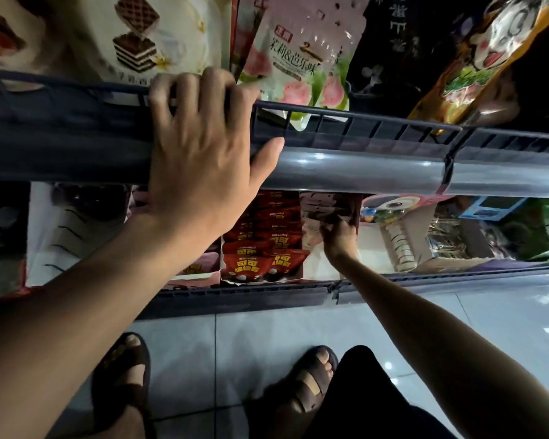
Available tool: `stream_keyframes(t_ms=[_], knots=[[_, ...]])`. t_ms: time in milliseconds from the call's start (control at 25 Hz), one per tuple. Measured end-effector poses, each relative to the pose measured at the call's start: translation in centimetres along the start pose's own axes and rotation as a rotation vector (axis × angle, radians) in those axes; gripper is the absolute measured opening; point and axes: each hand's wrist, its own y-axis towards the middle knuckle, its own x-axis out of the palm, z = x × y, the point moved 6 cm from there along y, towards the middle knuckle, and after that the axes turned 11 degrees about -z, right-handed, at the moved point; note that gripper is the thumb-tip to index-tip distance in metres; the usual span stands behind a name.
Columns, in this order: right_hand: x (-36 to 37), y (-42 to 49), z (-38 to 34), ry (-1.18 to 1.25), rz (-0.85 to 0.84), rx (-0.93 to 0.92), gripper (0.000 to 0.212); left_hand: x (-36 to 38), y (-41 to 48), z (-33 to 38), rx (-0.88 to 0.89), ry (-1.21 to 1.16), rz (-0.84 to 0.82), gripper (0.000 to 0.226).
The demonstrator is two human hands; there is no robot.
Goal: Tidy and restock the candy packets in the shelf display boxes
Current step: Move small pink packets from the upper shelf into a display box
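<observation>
On upper shelf rail (362, 129), left hand (200, 147) curled over it, right hand (338, 237) pinching packet (327, 205) below

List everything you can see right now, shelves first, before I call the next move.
wafer packet: one, cream, upper shelf left
guava packet: one, pink and green, upper shelf centre
cartoon-face packet: one, orange, upper shelf right, tilted
upper shelf rail: one, dark grey, across the frame
red candy packets: many, red, stacked in a row, lower shelf centre
display box: one, white with torn front edge, holds the red packets
brown packet: one, brown, lower shelf, right of the red row
floor tiles: pale grey, below the shelves
sandals: two, brown, on the floor
left hand: fingers curled over the upper shelf rail
right hand: pinches the brown packet
</observation>
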Motion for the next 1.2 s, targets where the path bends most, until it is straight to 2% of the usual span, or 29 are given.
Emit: stream_keyframes(t_ms=[120, 400, 640, 760, 840, 1080, 1200], knots=[[0.7, 0.7, 0.4, -0.013, 0.036, 0.038, 0.017, 0.2, 0.0, 0.0, 0.003, 0.007, 0.01, 0.057], [0.1, 0.8, 0.4, -0.052, 0.001, 0.015, 0.021, 0.3, 0.0, 0.0, 0.01, 0.004, 0.02, 0.057], [-1.1, -0.6, 0.5, 0.037, 0.063, 0.054, 0.045, 0.3, -0.1, 0.0, 0.015, -0.003, 0.015, 0.056], [-2.5, -2.3, -0.3, 0.033, 0.083, 0.016, 0.051, 0.1, 0.0, 0.1, 0.017, -0.019, 0.012, 0.056], [-4.2, -4.2, -1.7, 0.037, 0.064, -0.031, 0.047, 0.0, -0.1, 0.1, 0.017, -0.022, 0.008, 0.055], [-11.4, -11.9, -10.4, -0.029, -0.058, -0.232, 0.01, -0.7, -0.2, 0.1, 0.048, -0.049, -0.004, 0.051], [-15.3, -15.9, -16.7, -0.038, -0.068, -0.372, 0.007, -1.3, -0.3, 0.0, 0.08, -0.067, -0.044, 0.052]])
